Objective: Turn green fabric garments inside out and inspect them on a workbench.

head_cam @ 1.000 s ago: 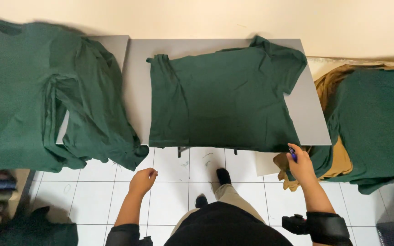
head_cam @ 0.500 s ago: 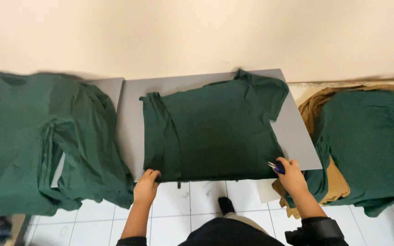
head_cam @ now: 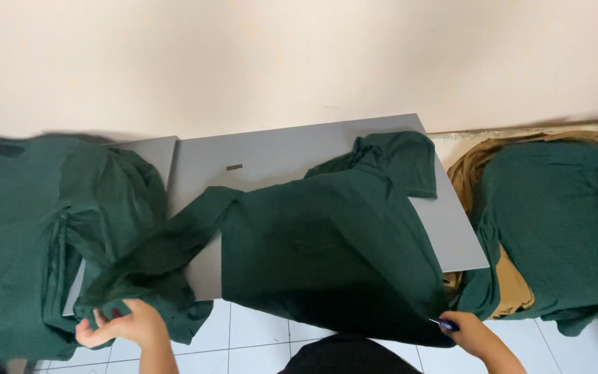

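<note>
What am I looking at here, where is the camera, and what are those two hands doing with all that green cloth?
The picture comes from a camera worn on a person's head, looking down, so the two bare hands at the bottom are the wearer's own. In front stands a flat grey table against a pale wall. A dark green T-shirt lies across it, pulled partly off the near edge. The left hand grips its stretched-out side, near a heap of similar green shirts on the left. The right hand holds the shirt's lower corner along with a small blue tool; what it is I cannot tell. On the right, more green cloth lies over tan fabric.
</note>
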